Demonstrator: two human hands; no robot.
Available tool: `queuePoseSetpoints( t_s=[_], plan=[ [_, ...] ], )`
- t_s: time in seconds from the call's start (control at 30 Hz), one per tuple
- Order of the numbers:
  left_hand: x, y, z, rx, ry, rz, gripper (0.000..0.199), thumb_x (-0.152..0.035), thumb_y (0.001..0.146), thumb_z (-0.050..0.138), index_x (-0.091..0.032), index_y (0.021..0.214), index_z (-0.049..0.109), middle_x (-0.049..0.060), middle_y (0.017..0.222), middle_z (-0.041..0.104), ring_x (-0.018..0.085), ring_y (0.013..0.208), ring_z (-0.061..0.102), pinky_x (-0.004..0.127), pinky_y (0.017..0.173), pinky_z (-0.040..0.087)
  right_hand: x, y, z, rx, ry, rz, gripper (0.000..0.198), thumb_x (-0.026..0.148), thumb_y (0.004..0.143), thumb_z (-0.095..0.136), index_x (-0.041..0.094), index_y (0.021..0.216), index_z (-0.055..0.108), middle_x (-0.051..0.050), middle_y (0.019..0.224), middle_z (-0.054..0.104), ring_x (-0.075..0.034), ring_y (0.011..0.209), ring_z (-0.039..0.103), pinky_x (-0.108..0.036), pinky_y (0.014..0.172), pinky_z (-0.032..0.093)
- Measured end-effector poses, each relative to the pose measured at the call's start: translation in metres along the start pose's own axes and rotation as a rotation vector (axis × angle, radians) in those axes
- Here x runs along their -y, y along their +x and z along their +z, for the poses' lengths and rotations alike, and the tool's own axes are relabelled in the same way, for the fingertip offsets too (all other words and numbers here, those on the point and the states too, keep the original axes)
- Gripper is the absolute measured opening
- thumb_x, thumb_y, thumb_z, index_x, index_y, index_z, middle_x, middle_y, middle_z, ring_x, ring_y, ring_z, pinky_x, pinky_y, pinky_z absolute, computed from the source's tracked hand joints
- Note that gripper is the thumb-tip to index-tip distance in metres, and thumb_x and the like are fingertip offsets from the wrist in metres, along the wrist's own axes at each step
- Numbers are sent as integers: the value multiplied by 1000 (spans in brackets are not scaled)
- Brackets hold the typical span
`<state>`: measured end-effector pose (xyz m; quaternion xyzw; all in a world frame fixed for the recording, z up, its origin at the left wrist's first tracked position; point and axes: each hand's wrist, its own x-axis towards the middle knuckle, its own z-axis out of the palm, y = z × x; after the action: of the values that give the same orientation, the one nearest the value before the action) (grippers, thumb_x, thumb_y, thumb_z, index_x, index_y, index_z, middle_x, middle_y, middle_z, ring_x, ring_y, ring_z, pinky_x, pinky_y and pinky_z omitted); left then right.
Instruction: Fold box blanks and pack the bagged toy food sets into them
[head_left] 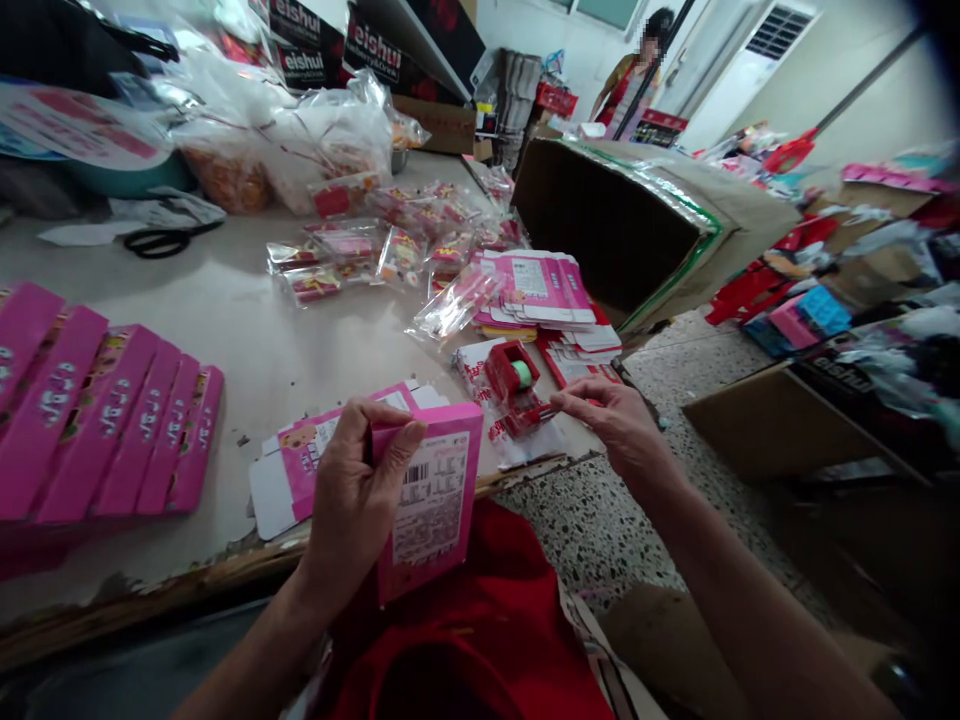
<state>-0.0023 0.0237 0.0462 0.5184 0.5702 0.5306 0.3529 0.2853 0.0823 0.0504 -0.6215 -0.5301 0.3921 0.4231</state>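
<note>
Gripping the upright pink box [439,500], left hand [358,470] sits left of the tape dispenser [504,378]; right hand [621,418], nearer, pinches just beside it.

Looking like a packing workshop: pink boxes [124,430] are lining a table [244,330], tape dispenser's [504,372] sitting near its edge, cartons [739,200] are standing alongside.

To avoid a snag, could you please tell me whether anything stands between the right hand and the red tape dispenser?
Nothing visible does: the right hand is at the edge of the red tape dispenser, though contact is hard to tell.
</note>
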Motion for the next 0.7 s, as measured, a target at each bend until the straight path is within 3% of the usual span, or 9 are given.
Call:
queuePoseSetpoints(
  t_s=[0.07, 0.17, 0.23, 0.37, 0.47, 0.6, 0.7],
  plan=[
    [-4, 1, 1, 62, 1, -26, 22, -43, 92, 71, -23, 92, 62, -2, 80, 62, 14, 71, 57, 21, 59, 46, -4, -19, -6, -9, 72, 64, 31, 46, 71, 88, 19, 69, 74, -1, 72, 68, -15, 70, 58, -30, 71, 46],
    [-8, 2, 7, 162, -37, -77, 24, -46, 92, 69, -23, 91, 59, -3, 73, 59, 14, 63, 54, 23, 54, 43, -19, -40, -8, 33, 248, 270, 37, 49, 66, 90, 18, 71, 71, -2, 70, 69, -14, 65, 60, -30, 70, 49],
    [-9, 4, 14, 228, -17, -70, 25, -47, 93, 68, -23, 91, 59, -4, 67, 55, 13, 58, 50, 22, 52, 40, -29, -45, -4, 57, 281, 309, 39, 50, 67, 89, 18, 73, 68, -4, 71, 71, -15, 65, 63, -31, 70, 51],
    [-5, 13, 32, 364, 14, -82, 27, -48, 93, 68, -22, 91, 60, -4, 67, 57, 12, 57, 50, 21, 50, 37, -46, -35, 6, 90, 157, 193, 33, 50, 84, 73, 18, 77, 66, -6, 74, 72, -16, 66, 64, -30, 68, 49],
    [2, 22, 45, 471, -7, -123, 30, -51, 93, 65, -21, 93, 61, -3, 68, 60, 12, 56, 54, 22, 50, 39, -59, -21, 2, 48, 58, 119, 30, 46, 84, 71, 17, 78, 67, -4, 72, 71, -16, 67, 62, -30, 68, 47],
    [13, 29, 59, 578, 4, -153, 40, -60, 95, 59, -19, 92, 60, -4, 65, 57, 12, 54, 54, 21, 50, 39, -64, -13, -26, -3, -178, 50, 24, 36, 73, 78, 17, 62, 66, -1, 58, 64, -15, 58, 53, -29, 60, 39],
    [20, 31, 68, 650, 1, -169, 51, -68, 94, 53, -18, 93, 61, -3, 65, 56, 12, 54, 53, 21, 50, 38, -36, -14, -50, 100, -266, -113, 24, 39, 82, 73, 17, 72, 70, -3, 67, 68, -16, 65, 57, -29, 63, 41]
  ],
)
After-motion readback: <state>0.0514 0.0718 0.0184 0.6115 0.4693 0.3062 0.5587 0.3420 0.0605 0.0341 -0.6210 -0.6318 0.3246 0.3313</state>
